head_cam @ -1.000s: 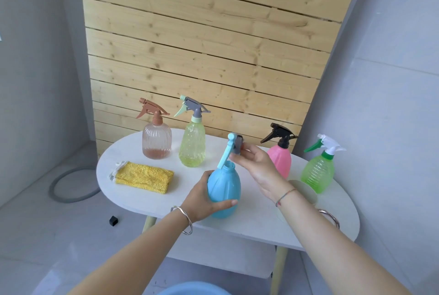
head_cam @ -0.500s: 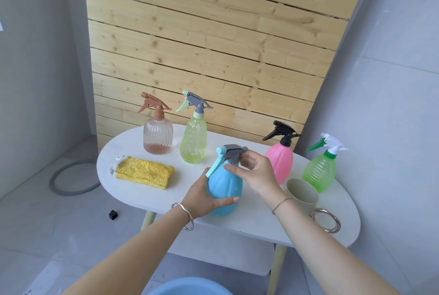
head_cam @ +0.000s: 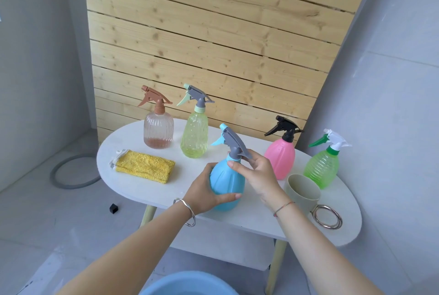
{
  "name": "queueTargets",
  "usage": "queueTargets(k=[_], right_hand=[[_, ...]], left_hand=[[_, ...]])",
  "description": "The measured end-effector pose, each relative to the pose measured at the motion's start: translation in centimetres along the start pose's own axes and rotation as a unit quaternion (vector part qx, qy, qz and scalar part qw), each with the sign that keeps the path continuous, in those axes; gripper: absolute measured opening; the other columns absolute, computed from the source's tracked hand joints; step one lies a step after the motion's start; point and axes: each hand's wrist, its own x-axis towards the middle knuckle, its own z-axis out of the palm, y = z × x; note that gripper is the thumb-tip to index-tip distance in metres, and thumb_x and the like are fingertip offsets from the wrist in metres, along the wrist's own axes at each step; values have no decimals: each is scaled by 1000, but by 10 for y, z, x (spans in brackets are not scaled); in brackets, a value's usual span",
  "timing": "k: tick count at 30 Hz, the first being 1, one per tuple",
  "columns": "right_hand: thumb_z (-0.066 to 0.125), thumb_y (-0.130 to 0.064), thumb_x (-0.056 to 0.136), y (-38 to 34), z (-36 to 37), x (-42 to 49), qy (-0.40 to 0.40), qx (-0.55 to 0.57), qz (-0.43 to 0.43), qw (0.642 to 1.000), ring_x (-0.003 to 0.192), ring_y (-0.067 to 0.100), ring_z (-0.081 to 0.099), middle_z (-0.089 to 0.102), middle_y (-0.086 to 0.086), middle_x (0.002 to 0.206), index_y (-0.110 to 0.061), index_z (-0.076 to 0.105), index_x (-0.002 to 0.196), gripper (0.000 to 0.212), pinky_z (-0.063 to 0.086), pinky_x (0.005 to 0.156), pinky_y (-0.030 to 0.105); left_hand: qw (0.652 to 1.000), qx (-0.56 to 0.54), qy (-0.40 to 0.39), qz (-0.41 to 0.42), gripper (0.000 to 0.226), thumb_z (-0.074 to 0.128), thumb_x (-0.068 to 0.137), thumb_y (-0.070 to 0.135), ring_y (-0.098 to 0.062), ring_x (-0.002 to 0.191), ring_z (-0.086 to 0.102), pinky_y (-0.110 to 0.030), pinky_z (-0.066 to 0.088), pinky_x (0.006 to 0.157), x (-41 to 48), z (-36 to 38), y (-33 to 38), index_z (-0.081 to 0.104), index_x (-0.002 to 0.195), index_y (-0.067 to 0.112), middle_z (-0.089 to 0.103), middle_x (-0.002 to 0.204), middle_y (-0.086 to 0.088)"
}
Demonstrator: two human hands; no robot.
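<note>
Blue spray bottle (head_cam: 225, 181), tabletop (head_cam: 251, 211) front edge | left grip (head_cam: 204, 191) holds body | right grip (head_cam: 259, 173) pinches sprayer head (head_cam: 234, 142) | twist level

Blue spray bottle (head_cam: 225, 183) smooth plastic; cloth (head_cam: 145, 168) fuzzy.

Bright, soft daylight all over, faint shadows beneath the front edge of the table (head_cam: 133, 185) (barely any on top). Centre looks sharp; wide-angle bending leans the wooden wall (head_cam: 213, 33) and corners outward.
</note>
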Motion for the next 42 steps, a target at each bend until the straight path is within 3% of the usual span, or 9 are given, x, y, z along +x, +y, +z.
queueTargets(k=[6,11,16,21,23,28,32,35,42], right_hand=[[85,-29,66,2,23,0,146,-98,-53,983,87,4,52,57,-7,85,-14,52,86,42,34,72,3],[77,-34,76,2,15,-9,67,-120,-32,990,108,4,49,56,-9,112,-26,60,110,38,36,90,13],[71,-29,83,1,6,-32,29,-120,-30,992,113,-5,47,55,-22,122,-34,56,123,42,32,89,3],[73,-26,82,-9,-7,-49,138,-123,-75,980,73,1,56,64,-20,77,-26,66,82,6,41,70,18],[76,-26,79,-13,-13,-47,199,-132,-116,964,78,6,51,58,-15,84,-21,57,88,21,38,73,16],[69,-28,84,-25,-16,-39,86,-48,-43,994,121,6,47,47,-9,132,-27,36,139,64,35,100,20],[57,-44,83,-28,-7,-52,84,-25,-80,993,118,0,52,57,-11,126,-31,45,134,54,39,96,14],[49,-31,94,-30,-5,-57,85,0,-88,992,115,-12,51,56,-17,126,-28,47,131,38,38,92,4],[54,-19,96,-31,-12,-58,41,-25,-94,994,109,-2,59,62,-7,120,-36,52,119,29,46,92,13]], left_hand=[[1000,5,2,10,85,87,63,46,-5,107,58,-12,44,82,0,0,0,38,130,27,60,117,12],[1000,1,-1,9,82,87,64,42,-3,102,57,-6,43,75,-1,0,1,38,127,28,59,113,14],[1000,-9,-4,5,77,89,64,38,-6,97,61,-9,44,74,0,1,2,38,120,30,60,107,13],[1000,-16,7,-1,81,89,62,42,-6,100,60,-11,44,77,-1,3,3,39,124,29,60,111,10],[1000,-12,9,-2,83,88,61,44,-9,102,59,-17,45,81,-1,3,2,38,126,29,59,113,10],[1000,-8,6,-3,85,88,62,45,-12,103,59,-24,48,86,-1,3,2,37,128,28,58,115,7],[1000,-8,7,-3,84,88,62,43,-12,104,59,-23,47,86,-1,3,1,38,127,28,59,114,8],[1000,-8,5,-1,83,89,62,41,-10,102,59,-19,45,83,-1,2,3,37,126,29,58,113,11],[1000,3,-3,4,81,88,63,41,-12,102,59,-19,47,81,1,0,1,37,125,27,58,113,7]])
